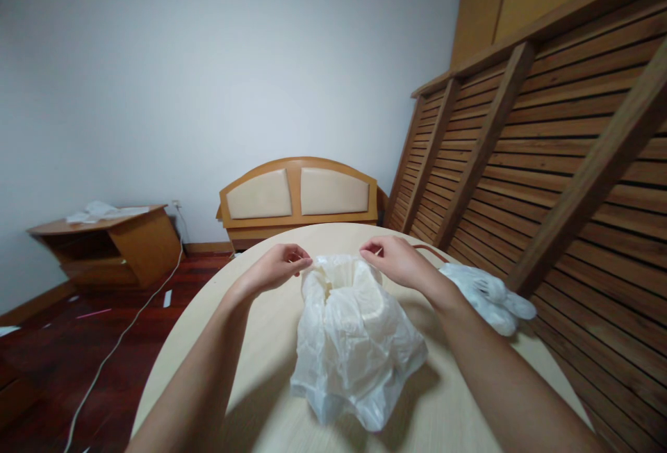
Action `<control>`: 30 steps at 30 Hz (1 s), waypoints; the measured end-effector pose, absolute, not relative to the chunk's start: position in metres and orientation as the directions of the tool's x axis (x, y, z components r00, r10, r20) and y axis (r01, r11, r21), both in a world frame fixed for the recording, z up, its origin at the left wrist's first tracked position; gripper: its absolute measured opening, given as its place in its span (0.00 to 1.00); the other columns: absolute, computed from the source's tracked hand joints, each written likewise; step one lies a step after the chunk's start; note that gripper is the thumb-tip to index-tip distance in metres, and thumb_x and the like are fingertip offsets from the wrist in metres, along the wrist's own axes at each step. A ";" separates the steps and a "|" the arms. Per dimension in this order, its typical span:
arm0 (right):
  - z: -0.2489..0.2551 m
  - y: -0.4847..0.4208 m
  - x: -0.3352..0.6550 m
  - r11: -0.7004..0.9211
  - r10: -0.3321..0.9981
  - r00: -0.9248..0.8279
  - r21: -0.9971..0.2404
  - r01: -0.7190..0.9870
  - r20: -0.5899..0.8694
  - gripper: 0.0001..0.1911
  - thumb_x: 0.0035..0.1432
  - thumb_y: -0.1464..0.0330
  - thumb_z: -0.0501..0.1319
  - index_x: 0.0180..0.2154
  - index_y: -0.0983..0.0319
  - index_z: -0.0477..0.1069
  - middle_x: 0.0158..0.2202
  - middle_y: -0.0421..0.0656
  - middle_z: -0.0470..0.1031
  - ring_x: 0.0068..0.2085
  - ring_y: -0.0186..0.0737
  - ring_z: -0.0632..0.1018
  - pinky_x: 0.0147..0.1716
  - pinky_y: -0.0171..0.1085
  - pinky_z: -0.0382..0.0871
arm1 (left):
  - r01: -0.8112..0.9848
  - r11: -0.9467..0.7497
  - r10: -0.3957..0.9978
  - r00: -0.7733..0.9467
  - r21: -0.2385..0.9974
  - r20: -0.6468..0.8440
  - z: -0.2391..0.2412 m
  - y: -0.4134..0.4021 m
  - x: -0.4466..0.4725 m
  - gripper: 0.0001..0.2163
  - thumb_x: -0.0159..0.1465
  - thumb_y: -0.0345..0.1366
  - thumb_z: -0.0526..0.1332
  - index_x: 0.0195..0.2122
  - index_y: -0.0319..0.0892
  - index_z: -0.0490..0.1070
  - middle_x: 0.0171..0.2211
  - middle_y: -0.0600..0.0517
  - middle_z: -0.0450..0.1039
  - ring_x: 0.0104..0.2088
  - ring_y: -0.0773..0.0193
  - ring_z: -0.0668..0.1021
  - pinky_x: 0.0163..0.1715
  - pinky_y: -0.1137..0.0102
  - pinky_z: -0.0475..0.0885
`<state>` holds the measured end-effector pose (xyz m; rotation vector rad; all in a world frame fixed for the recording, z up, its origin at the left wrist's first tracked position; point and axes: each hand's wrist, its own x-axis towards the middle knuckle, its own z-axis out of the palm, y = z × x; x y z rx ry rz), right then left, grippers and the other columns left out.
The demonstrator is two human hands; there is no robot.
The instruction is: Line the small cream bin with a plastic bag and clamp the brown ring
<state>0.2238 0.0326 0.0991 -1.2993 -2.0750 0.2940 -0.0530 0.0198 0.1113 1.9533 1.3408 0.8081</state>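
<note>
A thin white plastic bag (359,349) stands on the round table, its mouth open at the top and its near side folded down in loose creases. It appears draped over a pale container, whose shape is mostly hidden beneath the plastic. At the bag's far left edge, my left hand (278,265) is closed in a pinch on the plastic. Opposite it, my right hand (393,258) pinches the far right edge between thumb and fingers.
A pale round table (260,363) fills the foreground. Bundled white plastic bags (487,297) lie at its right side. Behind are a wooden headboard (295,192) and, leaning at right, slatted wooden panels (490,154). A low cabinet (140,248) and a cable (133,324) are at left.
</note>
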 end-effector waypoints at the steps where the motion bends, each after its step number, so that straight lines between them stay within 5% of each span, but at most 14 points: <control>1: 0.099 0.032 0.221 0.483 0.864 -0.288 -0.516 0.707 0.413 0.11 0.59 0.64 0.60 0.37 0.61 0.81 0.38 0.45 0.83 0.37 0.42 0.80 0.34 0.35 0.68 | 0.555 -0.304 0.942 0.298 0.775 0.156 0.111 0.020 -0.050 0.14 0.57 0.46 0.64 0.33 0.38 0.76 0.27 0.49 0.76 0.27 0.65 0.74 0.25 0.73 0.64; 20: 0.094 0.038 0.234 0.462 0.886 -0.345 -0.537 0.706 0.310 0.09 0.56 0.67 0.63 0.35 0.61 0.82 0.32 0.44 0.83 0.33 0.40 0.80 0.31 0.34 0.67 | 0.573 -0.345 0.920 0.361 0.743 0.149 0.113 0.019 -0.058 0.10 0.53 0.40 0.65 0.28 0.38 0.79 0.26 0.50 0.78 0.28 0.63 0.75 0.29 0.72 0.67; 30: 0.099 0.028 0.213 0.518 0.851 -0.336 -0.538 0.665 0.404 0.13 0.61 0.65 0.59 0.40 0.61 0.82 0.41 0.46 0.84 0.40 0.43 0.81 0.37 0.35 0.70 | 0.522 -0.396 0.917 0.270 0.756 0.294 0.109 0.019 -0.036 0.14 0.56 0.45 0.65 0.32 0.38 0.80 0.30 0.47 0.80 0.27 0.64 0.75 0.26 0.72 0.66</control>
